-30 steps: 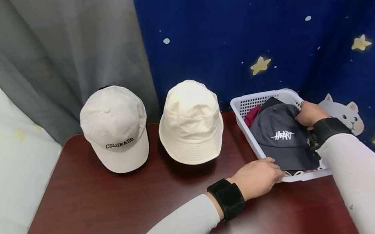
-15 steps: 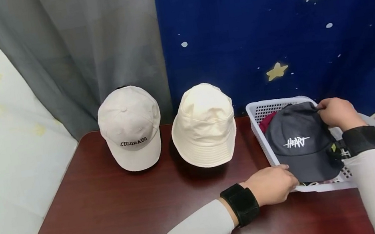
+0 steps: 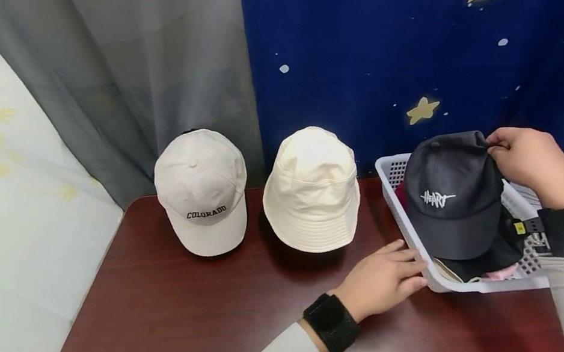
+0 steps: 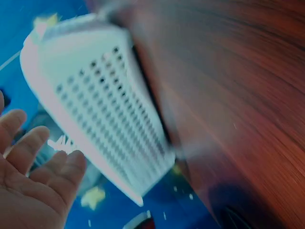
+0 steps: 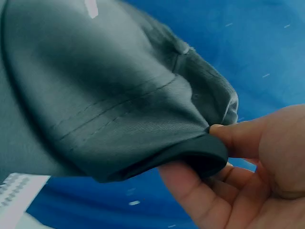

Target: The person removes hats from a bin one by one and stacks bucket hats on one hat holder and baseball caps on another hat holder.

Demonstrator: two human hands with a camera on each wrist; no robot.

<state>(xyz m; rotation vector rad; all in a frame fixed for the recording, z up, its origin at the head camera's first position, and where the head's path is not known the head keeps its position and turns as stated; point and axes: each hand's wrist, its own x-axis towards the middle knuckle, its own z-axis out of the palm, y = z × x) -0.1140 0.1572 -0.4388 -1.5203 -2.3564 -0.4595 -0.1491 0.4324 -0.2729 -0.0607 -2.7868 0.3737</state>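
The right hand (image 3: 529, 163) pinches the back edge of the dark grey cap (image 3: 454, 193) between thumb and curled fingers and holds it raised above the white basket (image 3: 404, 224) — the cap's brim points toward the person and hangs over the basket's contents. The left hand (image 3: 382, 279) lies on the wooden table (image 3: 172, 320) with fingers straight, fingertips touching the basket's near-left wall; it grips nothing.

Progress, as a judgement from the layout: two hats already stand on the table, a beige cap marked COLORADO (image 3: 202, 194) and, just beside it, a cream bucket hat (image 3: 313, 186). The dark grey cap is clear of the basket but not yet set down. More items remain in the basket (a dark one, something pink at the front, something red at the back), so the work appears to be partly done.

View differences:
- Head view: shows the whole layout, both hands and the white lettering on the cap front.
- Right wrist view: shows the grip itself — the thumb (image 5: 248, 133) on top of the cap's (image 5: 109, 105) folded rear edge, fingers underneath.
- Left wrist view: blurred; shows the open palm (image 4: 33, 191) beside the basket's perforated wall (image 4: 105, 119).
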